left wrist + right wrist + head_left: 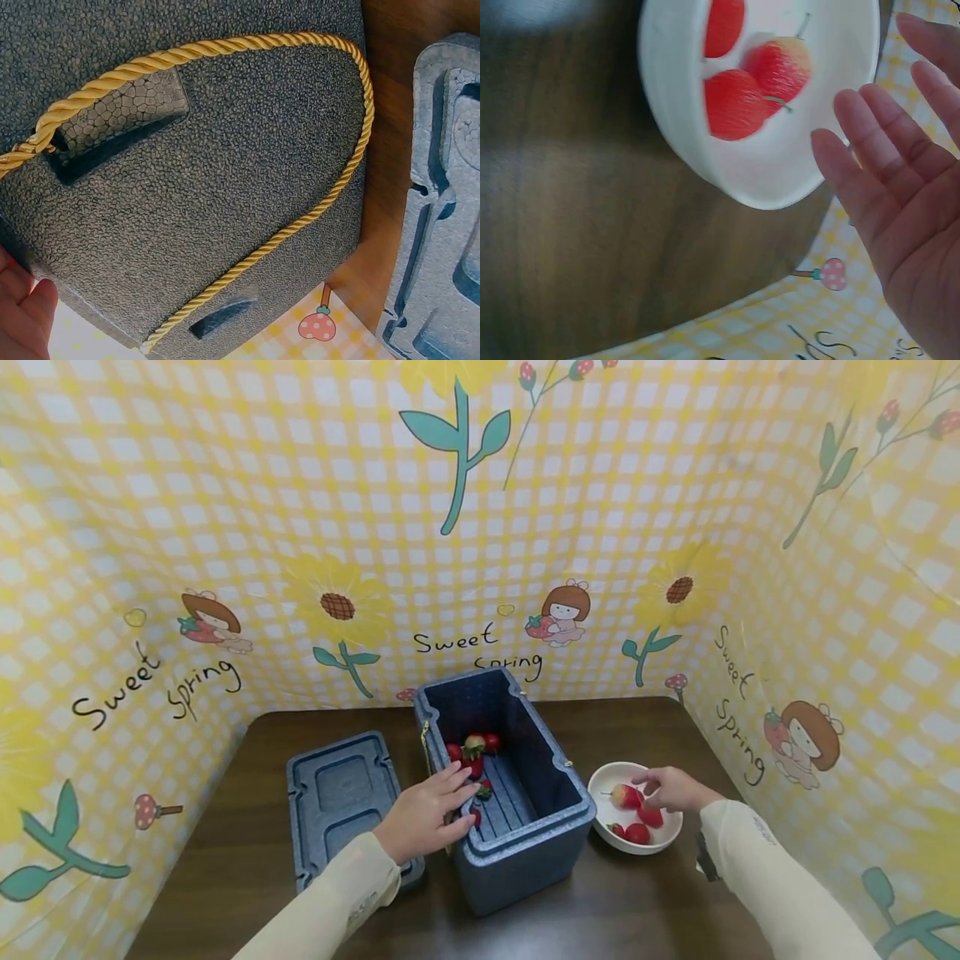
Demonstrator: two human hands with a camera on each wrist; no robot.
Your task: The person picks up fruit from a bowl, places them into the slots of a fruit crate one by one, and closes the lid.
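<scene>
A dark blue-grey foam box (517, 881) stands without its lid, with several strawberries (474, 745) along its left inner side. My left hand (431, 810) rests on the box's left rim, fingers extended over the opening; part of it shows at the edge of the left wrist view (22, 307). To the right of the box, a white bowl (663, 845) contains several strawberries (637, 833), one of them pale near its stem. Over the bowl's right side hovers my right hand (666, 789). In the right wrist view its fingers are spread, apart from the strawberries (735, 105).
The box's lid (341, 785) lies on the dark wooden table (225, 860), left of the box. Gold twisted rope (364, 142) loops along the box's side. Yellow checked cloth (480, 552) hangs behind the table and at both sides.
</scene>
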